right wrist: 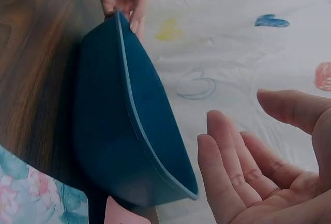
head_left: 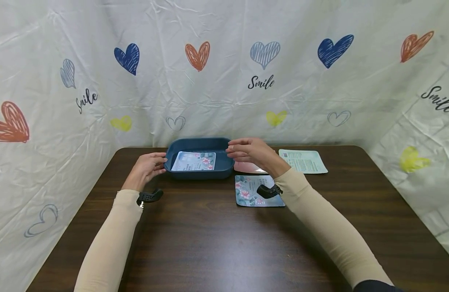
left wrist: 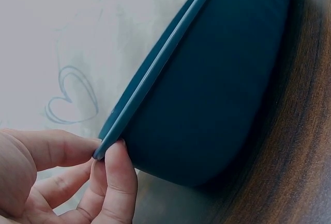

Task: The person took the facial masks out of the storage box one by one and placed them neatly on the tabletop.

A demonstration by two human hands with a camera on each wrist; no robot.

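A dark blue plastic basin (head_left: pixel 198 174) stands near the table's back edge, with a flat floral sachet (head_left: pixel 195 161) lying inside. My left hand (head_left: pixel 145 168) pinches the basin's left rim between thumb and fingers, as the left wrist view shows close up. At the basin's right end is my right hand (head_left: pixel 251 153), its fingers apart from the rim (right wrist: pixel 155 159) and relaxed, with nothing between them. Below that hand lies a pink packet (head_left: pixel 250 167), partly covered by it. Nearer to me is another floral sachet (head_left: pixel 251 190), overlapped by the right wrist's black band.
A pale green packet (head_left: pixel 303 161) with printed text lies right of the pink one. Behind the brown wooden table (head_left: pixel 209 239) hangs a white sheet (head_left: pixel 224 89) with hearts and "Smile" lettering, also along both sides.
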